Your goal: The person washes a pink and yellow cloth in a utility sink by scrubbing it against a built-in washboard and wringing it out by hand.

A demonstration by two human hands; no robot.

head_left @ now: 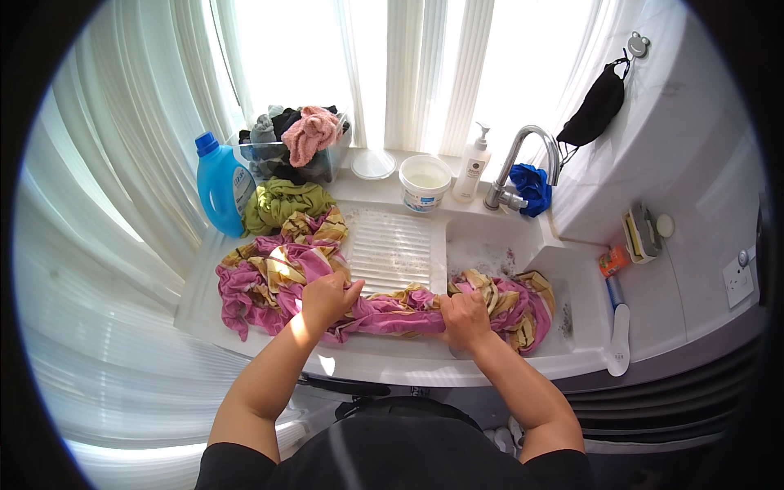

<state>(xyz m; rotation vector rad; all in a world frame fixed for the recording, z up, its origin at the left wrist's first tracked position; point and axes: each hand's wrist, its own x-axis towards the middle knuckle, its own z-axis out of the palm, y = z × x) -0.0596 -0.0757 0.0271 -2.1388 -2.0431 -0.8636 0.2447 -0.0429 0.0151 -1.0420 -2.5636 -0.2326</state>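
Note:
A long pink and yellow patterned cloth (392, 317) lies across the white sink. Its left part is heaped on the counter side and its right end hangs bunched into the basin. My left hand (328, 297) is closed around the cloth beside the ribbed washboard (388, 249). Farther right, my right hand (465, 318) grips the same cloth at the near left of the basin (482, 237). Between my hands the cloth runs in a narrow, gathered strip. What kind of fabric item it is, I cannot tell.
Behind the cloth are a green cloth (286, 204), a blue detergent bottle (219, 184) and a clear bin of laundry (335, 159). A white tub (425, 184), pump bottle (471, 167) and faucet (535, 135) line the back. A white-handled brush (621, 335) rests at the right edge.

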